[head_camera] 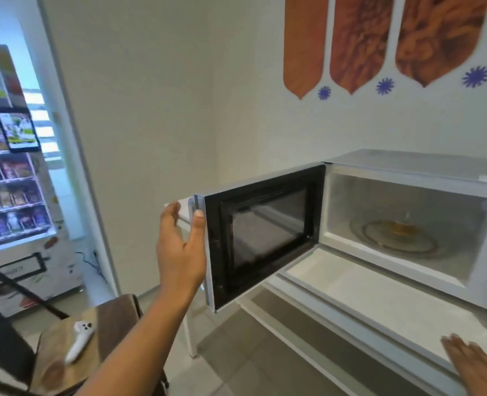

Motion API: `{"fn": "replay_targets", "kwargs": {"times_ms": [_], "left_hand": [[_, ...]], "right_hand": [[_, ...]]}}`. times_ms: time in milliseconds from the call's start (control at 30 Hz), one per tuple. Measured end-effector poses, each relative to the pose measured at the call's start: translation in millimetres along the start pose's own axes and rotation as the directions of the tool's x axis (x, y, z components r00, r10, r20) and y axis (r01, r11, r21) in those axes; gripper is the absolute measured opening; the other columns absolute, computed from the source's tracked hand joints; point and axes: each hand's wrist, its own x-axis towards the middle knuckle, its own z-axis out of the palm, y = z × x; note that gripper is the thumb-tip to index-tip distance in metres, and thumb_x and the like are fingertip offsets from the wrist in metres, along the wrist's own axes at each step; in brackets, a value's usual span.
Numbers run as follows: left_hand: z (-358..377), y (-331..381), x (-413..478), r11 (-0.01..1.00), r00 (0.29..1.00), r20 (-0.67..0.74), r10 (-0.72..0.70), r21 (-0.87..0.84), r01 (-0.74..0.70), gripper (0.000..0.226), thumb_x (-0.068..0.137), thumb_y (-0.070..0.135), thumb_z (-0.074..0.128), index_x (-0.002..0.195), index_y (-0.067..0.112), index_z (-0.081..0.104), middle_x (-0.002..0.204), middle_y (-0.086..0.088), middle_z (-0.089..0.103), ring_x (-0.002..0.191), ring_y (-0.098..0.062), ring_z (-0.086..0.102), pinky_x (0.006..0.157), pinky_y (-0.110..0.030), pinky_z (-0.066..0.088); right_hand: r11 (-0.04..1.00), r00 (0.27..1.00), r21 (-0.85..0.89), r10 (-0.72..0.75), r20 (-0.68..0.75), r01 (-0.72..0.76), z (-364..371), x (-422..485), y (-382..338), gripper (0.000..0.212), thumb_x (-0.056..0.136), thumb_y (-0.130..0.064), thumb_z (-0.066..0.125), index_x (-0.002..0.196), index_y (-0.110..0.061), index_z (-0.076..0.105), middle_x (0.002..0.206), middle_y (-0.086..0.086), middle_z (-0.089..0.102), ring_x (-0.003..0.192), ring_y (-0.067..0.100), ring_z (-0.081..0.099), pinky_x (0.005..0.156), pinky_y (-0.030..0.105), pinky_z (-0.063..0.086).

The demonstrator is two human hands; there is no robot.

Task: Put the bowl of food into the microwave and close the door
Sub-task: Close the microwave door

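A white microwave (413, 167) stands on a white counter (365, 298), and its black-framed door (265, 232) is swung out to the left. My left hand (179, 247) holds the door's outer edge, thumb on the front rim and fingers behind the handle. Inside, a glass turntable (379, 241) carries a blurred amber-coloured thing (402, 225) at its centre. I cannot tell whether that is the bowl of food. My right hand (476, 364) lies flat on the counter's front edge at the lower right, holding nothing.
A lit display fridge with packaged goods (10, 181) stands at the far left. Below my left arm a wooden seat (62, 364) with a dark frame holds a white controller (79, 338). A wall corner rises behind the door.
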Motion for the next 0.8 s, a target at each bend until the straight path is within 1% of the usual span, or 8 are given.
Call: {"fn": "replay_targets", "kwargs": {"times_ms": [67,133,200,267,367,500,667,800], "left_hand": [[7,-1,-1,0.996,0.995,0.08,-0.053,-0.07,0.059,0.064,0.087,0.058,0.047,0.141,0.024,0.042,0.137,0.003,0.052,0.126,-0.014,0.049,0.106,-0.036,0.041],[13,-2,-7,0.997,0.997,0.076,-0.013,-0.076,0.019,0.059,0.084,0.06,0.05,0.133,0.028,0.048,0.127,0.01,0.058,0.117,-0.01,0.055,0.097,-0.032,0.046],[16,-1,-10,0.993,0.998,0.035,0.051,-0.11,-0.047,0.041,0.086,0.059,0.052,0.119,0.034,0.051,0.11,0.018,0.062,0.102,-0.004,0.06,0.085,-0.025,0.052],[19,2,-10,0.977,0.99,0.029,0.138,-0.166,-0.131,0.026,0.091,0.06,0.05,0.105,0.038,0.053,0.09,0.019,0.063,0.082,-0.003,0.062,0.067,-0.018,0.052],[30,13,-2,0.926,0.961,0.052,0.27,-0.288,-0.245,0.02,0.096,0.053,0.043,0.092,0.039,0.056,0.069,0.006,0.061,0.057,-0.007,0.056,0.05,-0.024,0.048],[60,33,21,0.846,0.892,0.061,0.448,-0.35,-0.402,0.016,0.098,0.036,0.048,0.099,0.031,0.063,0.077,0.01,0.062,0.07,-0.009,0.058,0.062,-0.028,0.046],[123,71,31,0.746,0.43,0.61,0.666,-0.541,-0.388,0.053,0.094,0.057,0.043,0.13,0.023,0.059,0.141,0.006,0.053,0.135,-0.012,0.043,0.106,-0.023,0.034],[179,90,12,0.676,0.201,0.732,0.651,-0.438,-0.593,0.06,0.09,0.068,0.038,0.137,0.034,0.051,0.145,0.016,0.048,0.135,0.004,0.033,0.11,-0.029,0.03]], "right_hand": [[0.998,0.995,-0.02,-0.064,-0.07,0.063,-7,-1,-7,0.078,0.07,-0.083,0.025,0.139,-0.048,0.02,0.157,-0.033,-0.005,0.145,0.006,0.023,0.105,0.008,-0.003],[0.997,0.992,-0.051,-0.055,-0.114,0.049,-5,2,-11,0.086,0.067,-0.087,0.026,0.143,-0.049,0.013,0.155,-0.02,0.031,0.142,-0.011,-0.005,0.105,0.006,-0.002],[0.992,0.999,-0.124,0.031,-0.043,-0.036,-14,6,-14,0.1,0.062,-0.091,0.025,0.144,-0.035,0.033,0.133,0.005,0.062,0.145,-0.001,0.014,0.105,0.009,0.005],[0.995,0.985,0.028,0.102,-0.142,-0.099,-18,15,9,0.111,0.062,-0.093,0.031,0.15,-0.025,0.02,0.153,-0.003,0.035,0.146,0.014,0.022,0.109,0.015,0.01],[0.949,0.97,0.261,0.212,-0.116,-0.177,-32,12,9,0.073,0.075,-0.051,0.072,0.137,-0.024,0.043,0.136,-0.025,0.053,0.14,0.024,0.037,0.104,0.007,0.025],[0.972,0.856,0.132,0.233,-0.461,-0.193,-84,7,10,0.043,0.069,-0.06,0.058,0.108,-0.041,0.061,0.12,-0.007,0.065,0.084,0.0,0.061,0.073,0.03,0.049],[0.982,0.664,0.151,0.186,-0.725,-0.11,-185,23,3,0.038,0.086,-0.046,0.053,0.112,-0.022,0.066,0.113,0.0,0.067,0.097,0.017,0.06,0.08,0.033,0.046],[0.964,0.554,0.243,0.263,-0.79,-0.11,-244,34,13,0.05,0.093,-0.049,0.042,0.12,-0.013,0.064,0.116,0.002,0.064,0.105,0.013,0.055,0.087,0.027,0.039]]}}
